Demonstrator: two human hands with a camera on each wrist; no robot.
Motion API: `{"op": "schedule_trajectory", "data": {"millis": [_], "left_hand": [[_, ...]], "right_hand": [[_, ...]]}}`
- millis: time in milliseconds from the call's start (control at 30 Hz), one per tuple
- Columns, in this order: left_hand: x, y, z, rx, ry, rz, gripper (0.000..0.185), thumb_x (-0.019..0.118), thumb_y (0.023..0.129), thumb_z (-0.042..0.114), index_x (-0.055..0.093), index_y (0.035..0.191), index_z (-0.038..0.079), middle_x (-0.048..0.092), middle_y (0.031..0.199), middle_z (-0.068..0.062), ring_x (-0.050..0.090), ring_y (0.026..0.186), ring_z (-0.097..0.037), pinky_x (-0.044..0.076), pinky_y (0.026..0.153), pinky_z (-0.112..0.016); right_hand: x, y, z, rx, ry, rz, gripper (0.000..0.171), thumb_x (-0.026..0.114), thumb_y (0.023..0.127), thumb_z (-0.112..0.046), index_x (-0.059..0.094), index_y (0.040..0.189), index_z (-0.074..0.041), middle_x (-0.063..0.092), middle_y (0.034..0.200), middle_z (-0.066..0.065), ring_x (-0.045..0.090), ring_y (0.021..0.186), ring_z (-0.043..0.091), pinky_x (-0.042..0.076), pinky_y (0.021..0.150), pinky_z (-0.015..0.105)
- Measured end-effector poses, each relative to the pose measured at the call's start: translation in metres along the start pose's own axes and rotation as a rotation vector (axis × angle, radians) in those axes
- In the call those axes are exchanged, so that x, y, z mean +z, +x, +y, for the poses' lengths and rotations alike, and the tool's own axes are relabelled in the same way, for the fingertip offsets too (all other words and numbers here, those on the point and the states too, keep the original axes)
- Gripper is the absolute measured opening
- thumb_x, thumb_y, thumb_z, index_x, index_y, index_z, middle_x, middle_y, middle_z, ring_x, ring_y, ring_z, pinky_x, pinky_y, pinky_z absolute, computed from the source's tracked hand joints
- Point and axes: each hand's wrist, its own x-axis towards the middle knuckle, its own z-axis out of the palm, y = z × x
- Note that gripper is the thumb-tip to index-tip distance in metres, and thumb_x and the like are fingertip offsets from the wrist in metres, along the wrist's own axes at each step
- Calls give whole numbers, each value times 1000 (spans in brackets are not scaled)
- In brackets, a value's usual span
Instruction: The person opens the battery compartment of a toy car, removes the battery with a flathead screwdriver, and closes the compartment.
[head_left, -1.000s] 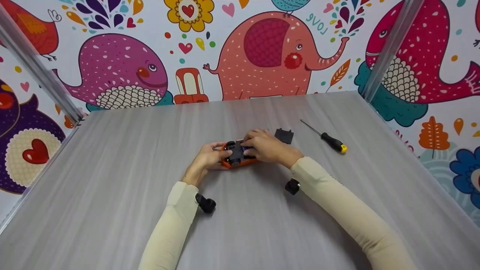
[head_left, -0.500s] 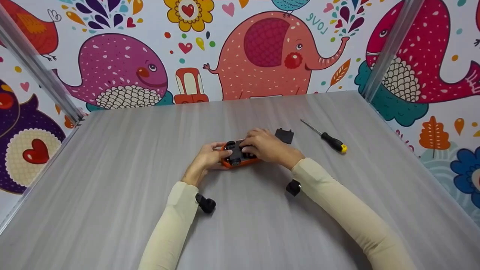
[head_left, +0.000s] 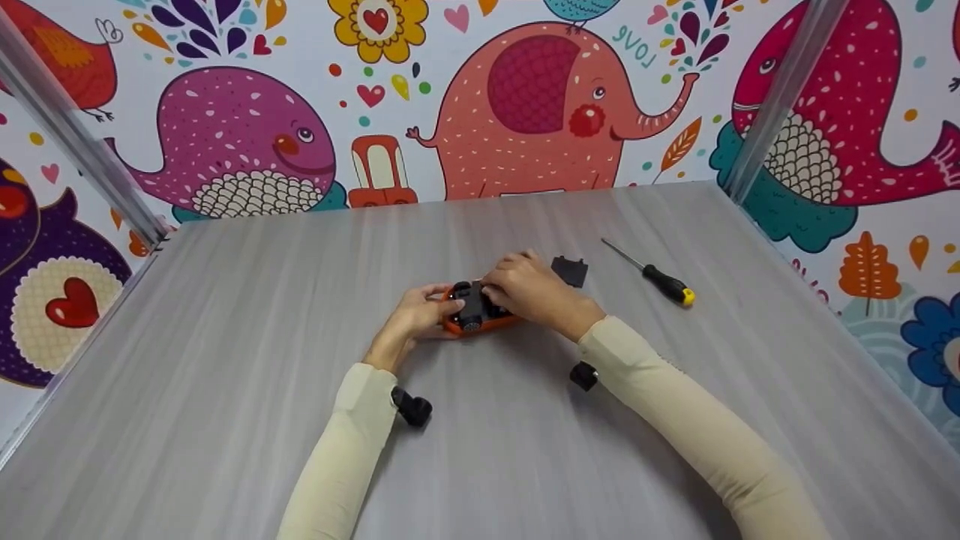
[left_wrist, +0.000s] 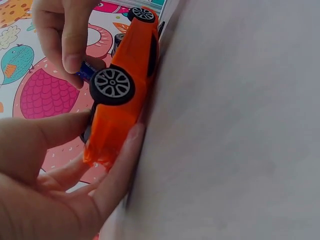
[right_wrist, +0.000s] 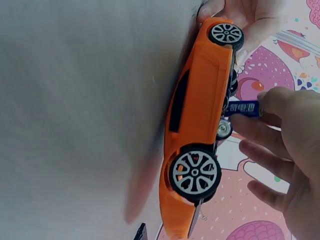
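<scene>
An orange toy car (head_left: 474, 313) is lying upside down near the middle of the grey table (head_left: 225, 315), its roof on the surface and its dark underside facing up. The left hand (head_left: 415, 316) is gripping one end of the car, thumb and fingers curled round the body. The right hand (head_left: 527, 286) is reaching over the underside, its grip pinching a small blue battery (right_wrist: 243, 108) at the open compartment in the chassis; whether the battery is sitting fully inside cannot be told. A black cover piece (head_left: 569, 270) is lying just beyond the right hand, and a screwdriver (head_left: 651, 274) with a black and yellow handle is lying further right, well apart from the car.
</scene>
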Motion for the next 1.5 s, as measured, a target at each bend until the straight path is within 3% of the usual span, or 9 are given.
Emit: {"op": "schedule_trajectory", "data": {"millis": [167,333,467,733,967,1100,1267,1500], "left_hand": [[0,0,-1,6,-5,-3,56,65,95,8,46,148,4,47,148,-22,61,120,-36,64,77,-38],[0,0,-2,10,-8,-1,56,66,95,8,46,148,4,52,144,-25,64,112,-32,64,73,-36],[1,0,-1,7,-12,-4,56,66,95,8,47,147,4,53,142,-26,66,106,-29,64,73,-36],[1,-1,2,-7,-15,-2,56,66,95,8,47,147,5,52,143,-23,65,108,-29,64,78,-39],[1,0,1,5,-31,-1,56,66,94,7,48,147,3,53,142,-25,67,102,-28,64,72,-37],[0,0,0,8,-25,-2,56,66,94,7,47,147,3,53,141,-26,68,98,-27,64,74,-38],[1,0,0,4,-18,-4,56,66,95,7,47,147,4,51,142,-24,66,101,-27,64,77,-39],[1,0,-1,18,-27,-3,55,66,94,6,47,146,2,54,140,-25,67,90,-20,64,73,-37]], "right_hand": [[0,1,-5,41,-50,32,17,64,95,-16,77,101,-7,77,97,8,68,97,27,48,84,45],[3,1,-7,31,-79,96,12,71,88,-12,77,95,-6,77,91,9,70,89,27,51,81,46],[5,-2,-3,46,-48,133,12,72,87,-10,77,96,-6,77,91,8,71,87,26,54,80,46],[-6,-5,6,256,291,94,17,68,90,-14,75,104,-8,75,93,8,68,83,20,58,76,38],[-10,-9,12,432,604,64,21,67,89,-16,72,109,-9,73,103,9,68,97,22,59,90,41],[-10,-13,15,494,734,112,20,70,91,-21,72,108,-11,72,103,9,66,95,21,57,90,37],[-9,-23,20,506,905,219,22,73,92,-25,72,106,-7,73,101,6,65,91,15,57,85,29],[-10,-34,26,575,1238,329,20,71,94,-20,70,104,-2,70,97,2,71,89,14,61,88,37]]}}
